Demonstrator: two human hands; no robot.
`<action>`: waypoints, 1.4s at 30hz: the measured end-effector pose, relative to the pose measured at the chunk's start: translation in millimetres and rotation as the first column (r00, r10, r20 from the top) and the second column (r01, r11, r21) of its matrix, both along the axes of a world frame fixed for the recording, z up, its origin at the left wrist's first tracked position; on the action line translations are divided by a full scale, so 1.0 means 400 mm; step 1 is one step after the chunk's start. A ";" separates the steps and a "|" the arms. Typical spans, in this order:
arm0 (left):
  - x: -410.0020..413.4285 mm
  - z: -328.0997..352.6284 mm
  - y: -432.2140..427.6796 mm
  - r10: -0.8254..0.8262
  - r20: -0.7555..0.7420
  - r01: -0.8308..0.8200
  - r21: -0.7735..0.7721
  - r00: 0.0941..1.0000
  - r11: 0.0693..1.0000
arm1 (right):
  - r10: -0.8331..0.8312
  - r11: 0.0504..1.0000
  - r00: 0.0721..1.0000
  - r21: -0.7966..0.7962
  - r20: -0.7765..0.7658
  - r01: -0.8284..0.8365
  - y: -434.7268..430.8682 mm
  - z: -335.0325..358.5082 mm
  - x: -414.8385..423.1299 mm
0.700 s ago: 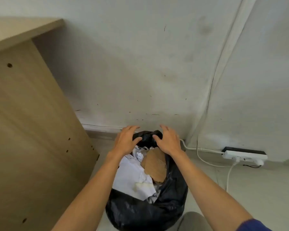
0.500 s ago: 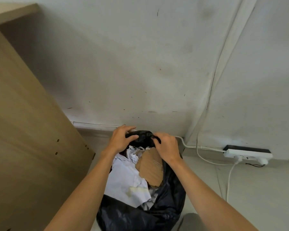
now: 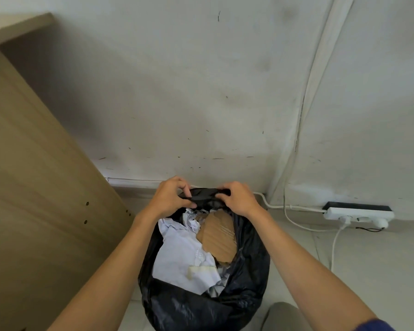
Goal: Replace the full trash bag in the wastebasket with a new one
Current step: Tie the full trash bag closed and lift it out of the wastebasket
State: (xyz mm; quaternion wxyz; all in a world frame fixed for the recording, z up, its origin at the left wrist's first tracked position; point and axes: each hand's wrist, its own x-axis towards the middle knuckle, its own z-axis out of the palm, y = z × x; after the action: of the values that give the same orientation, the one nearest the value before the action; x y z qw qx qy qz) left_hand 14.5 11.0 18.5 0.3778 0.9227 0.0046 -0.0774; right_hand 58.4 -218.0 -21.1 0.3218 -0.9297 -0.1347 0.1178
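A full black trash bag (image 3: pixel 246 278) stands on the floor below me, stuffed with white crumpled paper (image 3: pixel 182 256) and a brown piece of cardboard (image 3: pixel 219 235). The wastebasket itself is hidden under the bag. My left hand (image 3: pixel 170 198) pinches the bag's far rim on the left. My right hand (image 3: pixel 239 199) grips the same far rim on the right, with fingers curled over the black plastic. Between the two hands the rim is bunched into a dark fold.
A tan wooden desk side panel (image 3: pixel 38 187) stands close on the left. The white wall (image 3: pixel 201 91) is right behind the bag. A white power strip (image 3: pixel 359 215) with plugs and cables (image 3: pixel 296 223) lies on the floor at right.
Both hands went from resting on the far rim to curling round it and gathering it. The view shifted slightly.
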 end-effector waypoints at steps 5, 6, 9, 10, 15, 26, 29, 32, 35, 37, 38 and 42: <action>0.016 0.022 0.017 0.103 -0.054 -0.114 -0.279 0.993 0.953 | -0.127 0.956 0.978 0.285 0.166 0.076 0.000 0.042 -0.017; 0.027 0.014 0.018 0.130 -0.035 -0.135 -0.240 0.991 0.961 | -0.101 0.942 0.984 0.333 0.148 0.047 -0.001 0.056 -0.024; 0.039 -0.017 0.014 0.028 -0.165 -0.045 -0.101 0.986 0.994 | 0.070 0.925 0.996 0.370 0.051 -0.084 -0.019 0.090 -0.036; 0.043 -0.030 0.015 0.011 -0.176 -0.027 -0.089 0.984 0.996 | 0.109 0.914 0.994 0.392 0.005 -0.102 -0.025 0.097 -0.035; 0.052 -0.028 0.011 0.150 0.032 -0.144 -0.131 0.988 0.981 | -0.084 0.872 0.994 0.477 -0.073 0.109 -0.004 0.102 0.014; 0.067 -0.016 0.022 0.032 -0.146 -0.047 -0.098 0.989 0.994 | 0.015 0.979 0.979 0.195 0.205 -0.056 0.062 0.080 0.028; 0.067 -0.012 0.034 -0.072 -0.237 0.040 -0.137 0.969 0.990 | 0.069 0.934 0.991 0.341 0.117 -0.105 0.042 0.105 -0.003; 0.062 -0.011 0.044 -0.006 -0.112 -0.009 -0.139 0.994 0.990 | 0.096 0.904 0.995 0.416 0.022 -0.096 0.014 0.115 -0.008; 0.048 0.016 0.036 0.010 -0.001 -0.010 -0.129 1.000 0.992 | 0.035 0.856 0.999 0.516 -0.038 -0.010 0.013 0.128 0.008; 0.041 0.033 0.028 -0.045 0.076 0.054 -0.113 0.996 0.992 | 0.110 0.929 0.989 0.365 -0.098 -0.067 0.022 0.138 0.025; 0.037 0.042 0.024 -0.080 0.102 0.089 -0.093 0.992 0.992 | 0.186 0.960 0.972 0.237 -0.143 -0.149 0.028 0.141 0.028; 0.017 0.067 0.018 -0.116 0.173 0.120 -0.012 0.978 0.993 | 0.220 0.975 0.975 0.032 -0.004 -0.220 0.041 0.159 0.027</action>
State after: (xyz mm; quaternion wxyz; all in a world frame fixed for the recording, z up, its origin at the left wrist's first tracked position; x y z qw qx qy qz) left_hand 21.2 18.2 45.2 0.3816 0.9203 -0.0838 -0.0199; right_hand 69.3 -201.7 42.4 0.3218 -0.9035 -0.2377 0.1540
